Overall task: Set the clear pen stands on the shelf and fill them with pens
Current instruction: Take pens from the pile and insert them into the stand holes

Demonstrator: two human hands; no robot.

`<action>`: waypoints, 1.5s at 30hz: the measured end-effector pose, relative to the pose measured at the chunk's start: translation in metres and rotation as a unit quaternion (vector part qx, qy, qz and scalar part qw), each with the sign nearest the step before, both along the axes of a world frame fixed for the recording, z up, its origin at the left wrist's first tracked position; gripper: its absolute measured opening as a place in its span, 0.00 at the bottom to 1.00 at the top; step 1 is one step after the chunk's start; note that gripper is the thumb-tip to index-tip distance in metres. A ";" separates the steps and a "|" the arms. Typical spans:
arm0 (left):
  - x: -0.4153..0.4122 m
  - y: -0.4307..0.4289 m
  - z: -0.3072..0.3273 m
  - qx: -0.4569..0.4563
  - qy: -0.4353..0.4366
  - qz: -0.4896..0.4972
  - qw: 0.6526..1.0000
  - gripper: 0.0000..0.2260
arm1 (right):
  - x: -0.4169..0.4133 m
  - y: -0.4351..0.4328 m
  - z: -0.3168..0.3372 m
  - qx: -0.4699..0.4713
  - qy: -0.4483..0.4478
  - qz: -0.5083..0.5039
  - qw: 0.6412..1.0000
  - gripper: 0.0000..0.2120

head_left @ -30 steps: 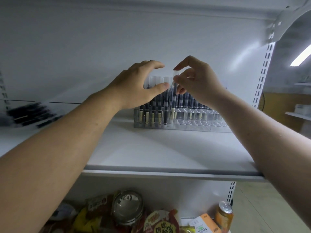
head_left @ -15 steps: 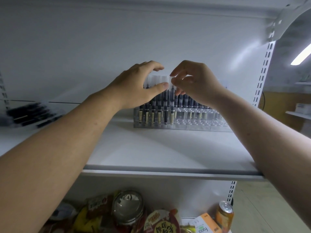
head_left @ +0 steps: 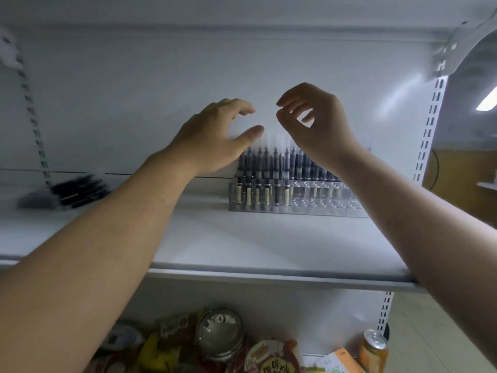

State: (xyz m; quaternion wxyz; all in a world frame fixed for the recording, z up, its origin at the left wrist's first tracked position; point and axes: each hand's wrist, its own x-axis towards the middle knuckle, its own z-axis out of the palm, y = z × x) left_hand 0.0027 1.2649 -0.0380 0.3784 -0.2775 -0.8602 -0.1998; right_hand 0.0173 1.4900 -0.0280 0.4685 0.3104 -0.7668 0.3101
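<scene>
Your 2 hands hold nothing, fingers loosely curled: left hand [head_left: 215, 138] and right hand [head_left: 318, 127] hover just above the pens [head_left: 269, 168] in the clear pen stand [head_left: 317, 204] on the shelf [head_left: 242, 240]. You're mid-filling. The right-side slots look empty, so next reach for the loose pens [head_left: 78, 189] at far left.

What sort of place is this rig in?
Probably a shop: slotted upright carrying a white shelf, clear pen stand stocked with pens, packaged snacks and a can below.

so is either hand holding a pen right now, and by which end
Neither seems to. The right hand hangs loosely curled and empty above the pens; the left hand is spread by their clear caps, too blurred to tell if it touches.
</scene>
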 end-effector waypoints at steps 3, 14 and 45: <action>0.006 -0.038 0.011 0.028 -0.018 0.039 0.999 0.21 | 0.007 -0.032 0.012 0.042 0.009 0.012 0.999 0.08; 0.019 -0.215 -0.024 -0.100 -0.276 0.312 0.904 0.31 | -0.023 -0.219 0.006 0.232 -0.086 0.058 0.967 0.04; -0.008 -0.199 -0.008 -0.156 -0.484 0.354 0.785 0.19 | -0.052 -0.225 -0.030 0.230 -0.144 0.074 0.960 0.10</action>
